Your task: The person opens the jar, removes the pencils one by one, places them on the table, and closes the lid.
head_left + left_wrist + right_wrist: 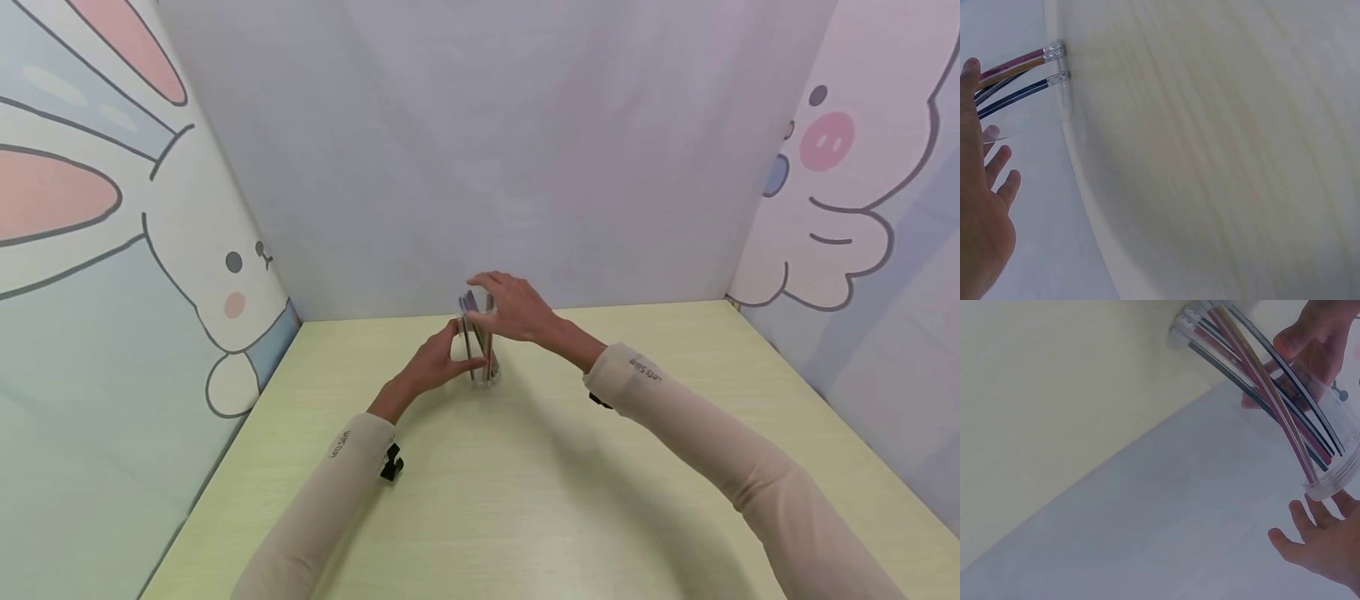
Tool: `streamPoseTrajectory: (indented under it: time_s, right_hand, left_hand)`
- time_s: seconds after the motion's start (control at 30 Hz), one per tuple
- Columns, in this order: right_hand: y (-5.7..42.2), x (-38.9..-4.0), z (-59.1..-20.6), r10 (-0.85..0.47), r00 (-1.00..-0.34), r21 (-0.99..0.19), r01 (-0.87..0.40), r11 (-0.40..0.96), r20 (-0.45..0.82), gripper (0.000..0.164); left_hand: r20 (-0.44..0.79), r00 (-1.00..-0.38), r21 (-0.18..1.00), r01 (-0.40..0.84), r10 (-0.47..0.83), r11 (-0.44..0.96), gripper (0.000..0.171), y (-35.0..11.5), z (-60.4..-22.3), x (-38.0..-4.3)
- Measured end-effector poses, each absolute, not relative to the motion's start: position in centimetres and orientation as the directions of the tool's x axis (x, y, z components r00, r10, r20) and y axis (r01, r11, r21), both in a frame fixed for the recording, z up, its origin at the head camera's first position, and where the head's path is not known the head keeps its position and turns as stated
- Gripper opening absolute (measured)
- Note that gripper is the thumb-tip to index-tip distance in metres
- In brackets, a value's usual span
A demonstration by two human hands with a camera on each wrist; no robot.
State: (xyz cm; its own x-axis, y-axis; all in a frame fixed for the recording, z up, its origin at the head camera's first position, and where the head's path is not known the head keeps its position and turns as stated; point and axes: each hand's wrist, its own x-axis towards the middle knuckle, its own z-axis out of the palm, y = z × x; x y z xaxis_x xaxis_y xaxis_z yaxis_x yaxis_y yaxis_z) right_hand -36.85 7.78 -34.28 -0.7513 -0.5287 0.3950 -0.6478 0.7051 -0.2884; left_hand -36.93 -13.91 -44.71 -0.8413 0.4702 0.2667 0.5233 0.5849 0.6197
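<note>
A clear cylindrical container (pixel 486 381) stands upright near the back of the table. Several thin sticks (pixel 1263 378), dark, reddish and orange-brown, lean inside it; their exact kind is not clear. My left hand (pixel 431 362) holds the container from the left, thumb on the near side and fingers behind it, as the right wrist view shows. Around the container's top, my right hand (pixel 517 310) is spread, thumb apart from the fingers. In the right wrist view its fingertips are right at the clear rim (pixel 1335 481), with the palm away from the container.
The pale wood-patterned table (pixel 480 500) reaches back to a plain grey-white cloth wall (pixel 480 150). Side walls carry cartoon prints, a rabbit (pixel 217 267) on the left and a pig-nosed figure (pixel 832 183) on the right. Both forearms wear light sleeves (pixel 330 492).
</note>
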Motion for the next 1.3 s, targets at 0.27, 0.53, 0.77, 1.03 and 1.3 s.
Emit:
streamPoseTrajectory:
  time_s: [0.27,0.53,0.77,1.03,1.3]
  right_hand:
    - [7.55,-36.85,-34.47,-0.486,-0.766,-0.292,-0.621,0.727,0.421,0.063]
    - [7.66,-36.75,-34.26,-0.477,-0.753,-0.253,-0.622,0.741,0.454,0.068]
    - [7.56,-36.56,-34.36,-0.444,-0.786,-0.258,-0.579,0.774,0.431,0.070]
    - [7.62,-36.45,-33.90,-0.482,-0.783,-0.272,-0.600,0.752,0.394,0.068]
    - [7.71,-36.23,-33.55,-0.505,-0.777,-0.292,-0.617,0.731,0.376,0.066]
  left_hand:
    - [0.256,-0.845,0.622,0.516,0.470,0.588,0.092,-14.04,-44.44,-36.81]
    - [0.256,-0.843,0.623,0.518,0.474,0.586,0.093,-13.72,-44.31,-36.88]
    - [0.257,-0.846,0.618,0.516,0.468,0.593,0.094,-13.99,-44.55,-36.83]
    - [0.255,-0.850,0.610,0.512,0.462,0.605,0.090,-14.12,-44.24,-36.67]
    - [0.251,-0.849,0.611,0.512,0.466,0.604,0.089,-14.40,-44.24,-36.76]
